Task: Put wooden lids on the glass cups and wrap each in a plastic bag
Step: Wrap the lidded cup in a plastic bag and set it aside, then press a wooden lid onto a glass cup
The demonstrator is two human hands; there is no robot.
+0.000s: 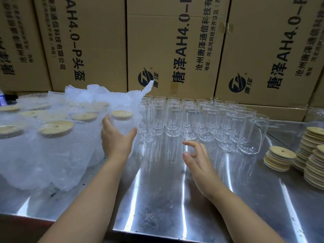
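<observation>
Grips a lidded cup in its plastic bag with the left hand, beside the wrapped cups on the left; holds the right hand loose and empty over the metal table, near the bare cups

One lidded cup upright inside bubble bag, in left hand grip; bare cups clustered beyond right hand; lid stacks well right of it.

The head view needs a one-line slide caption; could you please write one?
Left hand grips a lidded cup in its plastic bag beside rows of bare cups; right hand hovers empty.
</observation>
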